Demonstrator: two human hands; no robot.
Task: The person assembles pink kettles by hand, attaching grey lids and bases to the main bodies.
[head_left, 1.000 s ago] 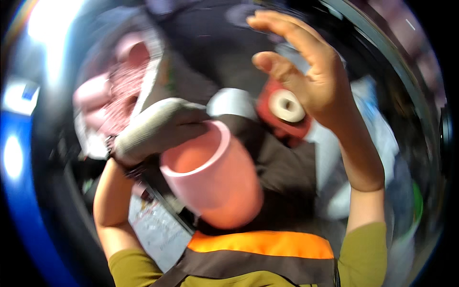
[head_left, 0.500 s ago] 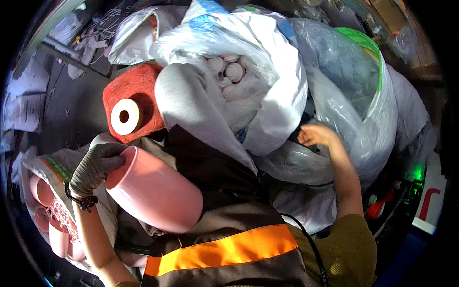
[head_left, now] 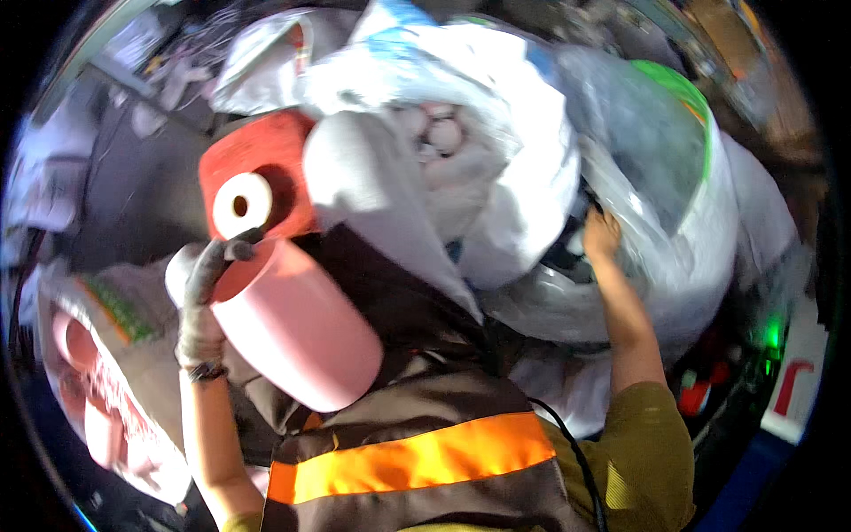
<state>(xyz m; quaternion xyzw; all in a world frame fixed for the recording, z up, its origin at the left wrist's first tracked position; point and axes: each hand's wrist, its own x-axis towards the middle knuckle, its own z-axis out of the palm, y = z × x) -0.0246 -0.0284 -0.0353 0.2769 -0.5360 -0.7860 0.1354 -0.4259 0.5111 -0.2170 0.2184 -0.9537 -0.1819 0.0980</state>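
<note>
A smooth pink cylindrical container [head_left: 306,324] lies tilted over my lap, its open mouth toward the upper left. My left hand [head_left: 202,288], in a grey glove, grips it at the rim. My right hand [head_left: 603,232] is bare and reaches into the dark gap between the white sack [head_left: 541,151] and the clear plastic bag [head_left: 651,257]. Its fingertips are blurred and partly hidden there, so what they touch cannot be made out. Small round pale pink pieces [head_left: 443,135] sit inside the white sack.
A red block [head_left: 232,152] carries a cream-coloured ring [head_left: 242,206] beyond my left hand. At the lower left, an open sack [head_left: 133,297] holds several pink containers [head_left: 104,434] and stringy pink scraps. A green-edged bag [head_left: 709,133] stands at the right.
My left hand and the pink container have shifted slightly right, with the hand turned more upright. My right hand has moved up and deeper into the gap between the bags.
</note>
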